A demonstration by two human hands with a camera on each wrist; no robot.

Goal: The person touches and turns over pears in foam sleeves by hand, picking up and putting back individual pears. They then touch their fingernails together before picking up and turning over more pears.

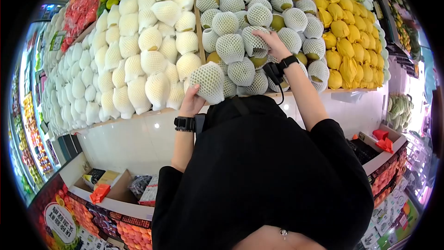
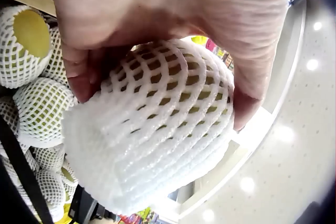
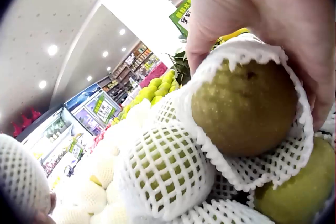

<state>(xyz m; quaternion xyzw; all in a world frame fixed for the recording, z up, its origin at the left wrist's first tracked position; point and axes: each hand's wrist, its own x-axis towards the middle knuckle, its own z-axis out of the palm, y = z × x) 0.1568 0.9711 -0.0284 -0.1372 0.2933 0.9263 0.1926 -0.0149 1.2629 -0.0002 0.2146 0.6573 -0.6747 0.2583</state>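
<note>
Left hand curled round green pear in white foam net sleeve, lifted clear of stacked display. Right hand gripping second netted green-brown pear, not yet lifted from pile of netted pears beneath.

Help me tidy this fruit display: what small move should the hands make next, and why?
Probably set the netted pear from the left hand into the front row. It is held clear of the stack, while the right hand grips another netted pear in the pile, steadying it.
</note>
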